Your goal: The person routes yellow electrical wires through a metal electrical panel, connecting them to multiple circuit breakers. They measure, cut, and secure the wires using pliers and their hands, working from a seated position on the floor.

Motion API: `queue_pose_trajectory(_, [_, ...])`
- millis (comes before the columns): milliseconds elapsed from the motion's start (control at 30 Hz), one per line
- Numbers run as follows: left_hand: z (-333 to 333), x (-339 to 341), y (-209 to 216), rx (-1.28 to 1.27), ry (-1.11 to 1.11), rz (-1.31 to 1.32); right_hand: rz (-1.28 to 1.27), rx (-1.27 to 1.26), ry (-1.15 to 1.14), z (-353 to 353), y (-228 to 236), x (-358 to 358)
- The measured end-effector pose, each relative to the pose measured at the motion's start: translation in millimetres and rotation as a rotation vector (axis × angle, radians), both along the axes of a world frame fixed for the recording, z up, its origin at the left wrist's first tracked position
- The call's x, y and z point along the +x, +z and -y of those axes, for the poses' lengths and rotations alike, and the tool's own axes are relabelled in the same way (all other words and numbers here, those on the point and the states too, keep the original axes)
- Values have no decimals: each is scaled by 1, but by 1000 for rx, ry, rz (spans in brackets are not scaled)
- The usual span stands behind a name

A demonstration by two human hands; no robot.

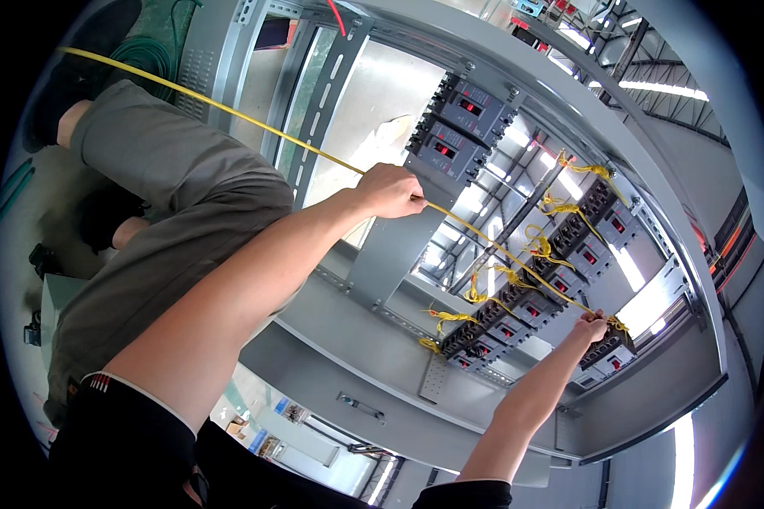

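A long yellow wire (501, 251) runs taut across the view, from the upper left down to the breakers at the right. My left hand (390, 190) is closed around it near the middle of the cabinet. At the lower right breaker (607, 360), my right hand (592, 326) pinches the wire close to a small yellow bundle (617, 325). Between the hands the wire passes in front of a row of grey circuit breakers (535, 304) with red-marked switches. Several coiled yellow wire bundles (539, 243) hang along that row. My right fingertips are partly hidden.
Two more breakers (457, 127) sit higher on a grey plate. The grey metal cabinet frame (654, 127) surrounds the work, with slotted rails (327, 89) at the left. Green cable (144, 59) lies coiled at the upper left, beside a person's legs in grey trousers (178, 161).
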State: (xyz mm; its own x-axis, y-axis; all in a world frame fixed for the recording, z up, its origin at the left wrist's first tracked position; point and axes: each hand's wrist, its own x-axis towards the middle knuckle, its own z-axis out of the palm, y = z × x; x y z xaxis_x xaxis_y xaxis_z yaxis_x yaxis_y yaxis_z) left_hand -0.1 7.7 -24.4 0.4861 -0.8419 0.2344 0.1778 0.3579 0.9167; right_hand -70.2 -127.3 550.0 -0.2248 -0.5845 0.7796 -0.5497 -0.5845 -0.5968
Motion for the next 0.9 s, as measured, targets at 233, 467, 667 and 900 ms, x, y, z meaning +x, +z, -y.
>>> queue_pose_trajectory(233, [-20, 12, 12, 61, 13, 74, -120, 51, -77, -34, -17, -1])
queue_pose_trajectory(467, [-67, 107, 28, 46, 185, 225, -62, -179, 345, -132, -79, -43])
queue_pose_trajectory(667, [-181, 158, 20, -12, 303, 352, 390, -38, 444, -210, -232, -113])
queue_pose_trajectory(900, [-263, 167, 63, -155, 178, 946, 868, 606, 396, -369, -463, -139])
